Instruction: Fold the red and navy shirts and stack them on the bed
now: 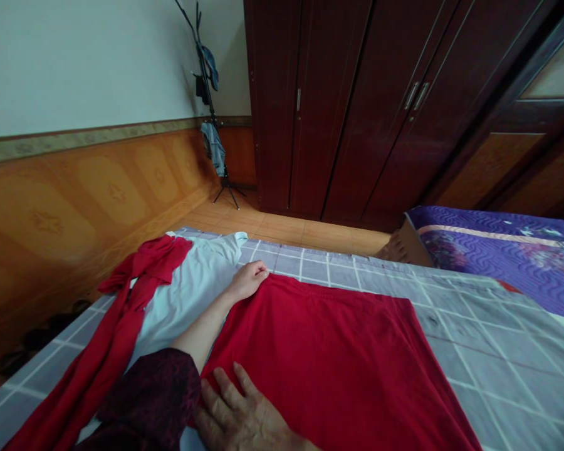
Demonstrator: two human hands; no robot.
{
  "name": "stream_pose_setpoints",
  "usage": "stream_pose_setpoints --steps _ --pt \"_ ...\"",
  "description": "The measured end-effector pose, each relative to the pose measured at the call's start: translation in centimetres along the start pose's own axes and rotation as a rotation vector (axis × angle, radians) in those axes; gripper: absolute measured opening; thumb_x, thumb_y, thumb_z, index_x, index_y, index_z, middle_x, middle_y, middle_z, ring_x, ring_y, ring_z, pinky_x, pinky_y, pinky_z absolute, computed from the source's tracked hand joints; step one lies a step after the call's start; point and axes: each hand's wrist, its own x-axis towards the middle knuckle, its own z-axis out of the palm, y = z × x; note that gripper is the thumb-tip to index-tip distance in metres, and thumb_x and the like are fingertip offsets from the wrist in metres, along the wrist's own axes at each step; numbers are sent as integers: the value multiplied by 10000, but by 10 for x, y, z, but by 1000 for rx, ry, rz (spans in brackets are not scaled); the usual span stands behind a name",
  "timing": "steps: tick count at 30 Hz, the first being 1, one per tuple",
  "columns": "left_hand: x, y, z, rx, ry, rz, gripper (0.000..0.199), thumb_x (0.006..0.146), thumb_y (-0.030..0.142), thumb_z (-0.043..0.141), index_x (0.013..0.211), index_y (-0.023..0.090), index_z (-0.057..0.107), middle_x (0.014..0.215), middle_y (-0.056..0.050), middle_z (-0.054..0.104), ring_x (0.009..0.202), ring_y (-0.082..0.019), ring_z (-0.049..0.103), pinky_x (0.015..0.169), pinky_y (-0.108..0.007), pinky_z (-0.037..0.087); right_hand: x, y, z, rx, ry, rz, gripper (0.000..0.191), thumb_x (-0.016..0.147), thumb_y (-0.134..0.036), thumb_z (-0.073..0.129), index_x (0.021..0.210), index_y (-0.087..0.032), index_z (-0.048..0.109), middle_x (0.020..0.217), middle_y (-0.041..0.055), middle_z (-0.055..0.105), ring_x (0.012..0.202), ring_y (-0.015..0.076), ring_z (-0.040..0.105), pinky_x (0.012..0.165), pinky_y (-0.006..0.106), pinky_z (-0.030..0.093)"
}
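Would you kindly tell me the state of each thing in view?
Left hand: closed on a corner of the red cloth
Right hand: open, resting on the red cloth
Red cloth: spread mostly flat
Pale garment: laid out, partly covered
Other red garment: bunched, lying partly across the pale garment
Checked sheet: spread out
Wardrobe doors: shut
Coat rack: upright, hung with items

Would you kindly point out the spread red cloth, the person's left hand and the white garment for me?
Spread red cloth [329,351]: head view, middle of its upper face.
Left hand [248,280]: head view, back of the hand.
White garment [190,285]: head view, uncovered upper part.
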Motion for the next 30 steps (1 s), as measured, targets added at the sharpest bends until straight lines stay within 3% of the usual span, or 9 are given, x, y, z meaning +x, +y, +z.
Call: stream_pose_setpoints --steps 6,12,22,30 --pt "-6 -6 -11 -94 -88 -34 247 835 363 445 828 157 581 665 11 596 484 -100 524 475 -202 388 2 3 -10 -7 -30 -39 407 991 -317 317 1316 -135 479 1391 85 487 1266 289 447 1008 481 434" --pt "-15 -4 -25 -66 -230 -27 186 735 313 546 739 148 633 624 -4 620 501 -115 544 480 -205 402 1 2 -11 0 -42 -39 408 990 -320 313 1303 -132 496 1393 89 483 1267 299 446 1004 495 433" --pt "-16 9 -21 148 -116 32 143 709 194 517 633 179 637 614 -3 627 597 -145 543 577 -229 370 0 1 -9 37 -29 -29 401 987 -306 324 1294 -123 505 1399 102 474 1281 288 429 1045 485 383" --pt "-14 12 -17 197 12 35 144 756 145 488 680 186 603 670 -7 618 652 -150 544 640 -238 374 1 2 -11 9 -20 -40 407 988 -311 322 1297 -118 502 1375 101 502 1264 288 450 1033 479 404"
